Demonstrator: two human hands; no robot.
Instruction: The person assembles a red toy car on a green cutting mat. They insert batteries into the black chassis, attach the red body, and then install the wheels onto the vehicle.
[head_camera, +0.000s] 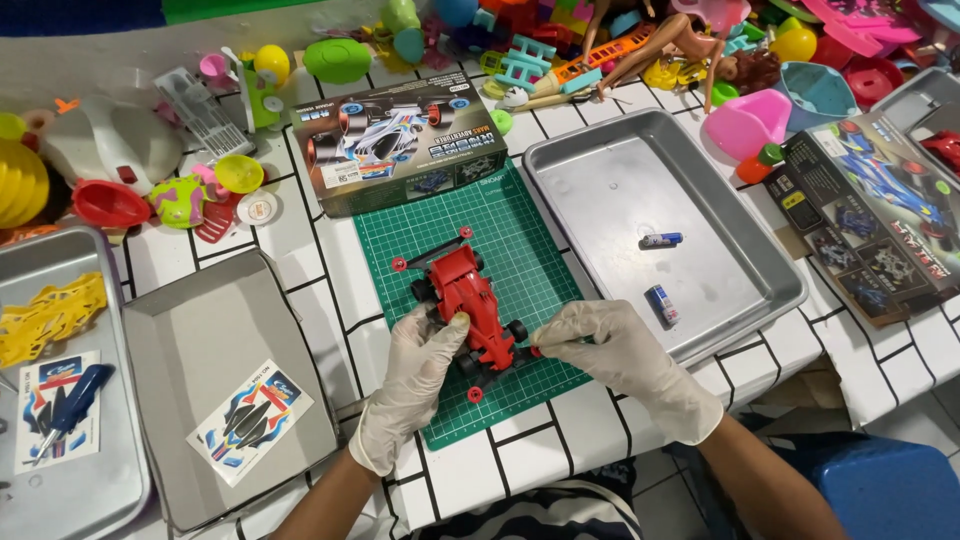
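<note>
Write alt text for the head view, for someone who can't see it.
Two gloved hands hold a red toy race car on a green cutting mat: the left hand grips its side, the right hand pinches its near end. A metal tray to the right holds two batteries; a kit box lies behind the mat.

both gloved hands, left (418, 372) and right (610, 350), curl inward, fingertips pinching.

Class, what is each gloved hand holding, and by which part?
Left hand grips the red plastic toy racing car by its side; right hand pinches its front end.
</note>
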